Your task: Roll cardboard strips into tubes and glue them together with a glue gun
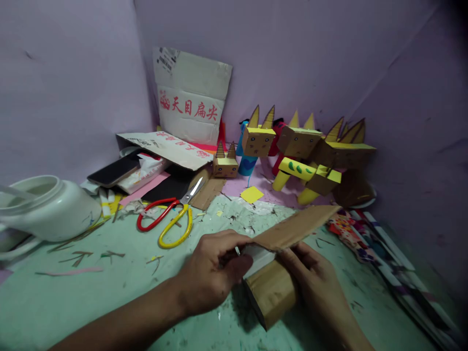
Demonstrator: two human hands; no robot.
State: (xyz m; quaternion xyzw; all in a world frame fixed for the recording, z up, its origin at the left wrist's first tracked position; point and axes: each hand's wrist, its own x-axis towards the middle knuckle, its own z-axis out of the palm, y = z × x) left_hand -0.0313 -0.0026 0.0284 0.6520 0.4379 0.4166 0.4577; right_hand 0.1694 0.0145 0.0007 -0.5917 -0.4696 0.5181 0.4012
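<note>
Just above the green tabletop, I hold a flat piece of brown cardboard (298,226) over a brown cardboard tube (274,295). A white strip (258,259) shows between the two. My left hand (215,273) pinches the near left end of the flat piece, its thumb against the white strip. On the other side, my right hand (318,278) grips the flat piece and tube, thumb along the cardboard edge. Its other fingers are partly hidden. Whether flat piece and tube are joined, I cannot tell.
Scissors (175,214) with red and yellow handles lie open at left, near a white pot (51,207). Several horned cardboard figures (259,141) stand behind. A phone (113,168) and printed cardboard (192,92) are back left; striped strips (398,263) lie right.
</note>
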